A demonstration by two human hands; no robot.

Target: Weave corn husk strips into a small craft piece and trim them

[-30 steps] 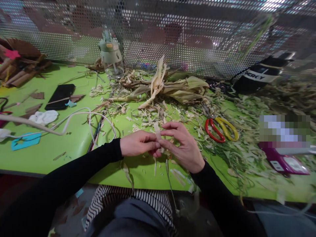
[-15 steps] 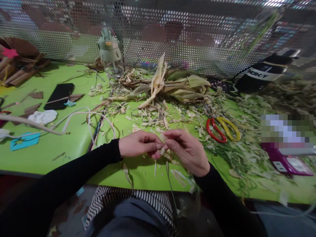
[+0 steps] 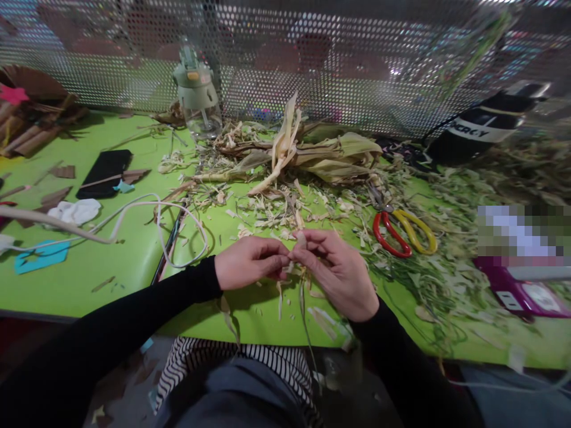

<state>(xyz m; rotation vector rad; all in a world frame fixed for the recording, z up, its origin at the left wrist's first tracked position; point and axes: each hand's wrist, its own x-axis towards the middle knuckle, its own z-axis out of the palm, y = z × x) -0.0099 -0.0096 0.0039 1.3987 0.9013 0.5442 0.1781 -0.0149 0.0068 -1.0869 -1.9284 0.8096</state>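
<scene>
My left hand (image 3: 252, 262) and my right hand (image 3: 338, 271) meet fingertip to fingertip above the front of the green table (image 3: 129, 285). A small pale strip of corn husk (image 3: 301, 240) shows between the thumb and forefinger of my right hand. The left fingers are pinched at the same small piece; its lower part is hidden by them. Loose husk scraps (image 3: 323, 321) lie beneath and around both hands. Beyond them, a bundle of dried corn husks (image 3: 339, 156) lies across the table. Scissors (image 3: 404, 229) with one red and one yellow handle rest right of my right hand.
A clear bottle (image 3: 198, 98) and a perforated metal screen (image 3: 285, 65) stand behind. At left lie a black phone (image 3: 103, 173), a white cable (image 3: 206, 241) and a blue paper piece (image 3: 42, 257). On the right are a black bottle (image 3: 479, 134), green shreds (image 3: 446, 285) and a purple packet (image 3: 520, 291).
My right fingers have shifted slightly, and the pale husk strip now stands more upright between thumb and forefinger. My left hand stays nearly in place. The view has moved a little.
</scene>
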